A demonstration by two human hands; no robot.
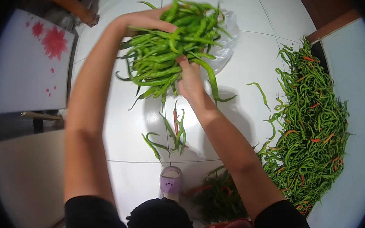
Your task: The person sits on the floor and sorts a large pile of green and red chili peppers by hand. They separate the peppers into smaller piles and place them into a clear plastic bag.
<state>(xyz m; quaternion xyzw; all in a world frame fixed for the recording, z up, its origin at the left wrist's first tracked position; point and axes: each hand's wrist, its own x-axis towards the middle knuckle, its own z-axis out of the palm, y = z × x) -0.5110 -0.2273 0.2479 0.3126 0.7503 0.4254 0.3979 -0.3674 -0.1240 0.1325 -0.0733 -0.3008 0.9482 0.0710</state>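
Note:
A large bunch of long green chili peppers (158, 56) is held up off the floor between both hands. My left hand (151, 21) lies over the top of the bunch, thumb across the peppers and its other fingers hidden. My right hand (190, 74) grips the bunch from the near side, with peppers drooping past the wrist. Behind the bunch, partly covered, is a clear plastic bag (225, 46) on the white tiled floor. Several loose green peppers (152, 145) and a red pepper (176, 121) lie on the tiles nearer to me.
A long heap of green peppers with some red ones (312, 129) lies along the right side against a pale panel (357, 84). More peppers (222, 194) sit in shadow by my right arm. A purple slipper (170, 180) is below. A flower-printed white panel (27, 68) stands left.

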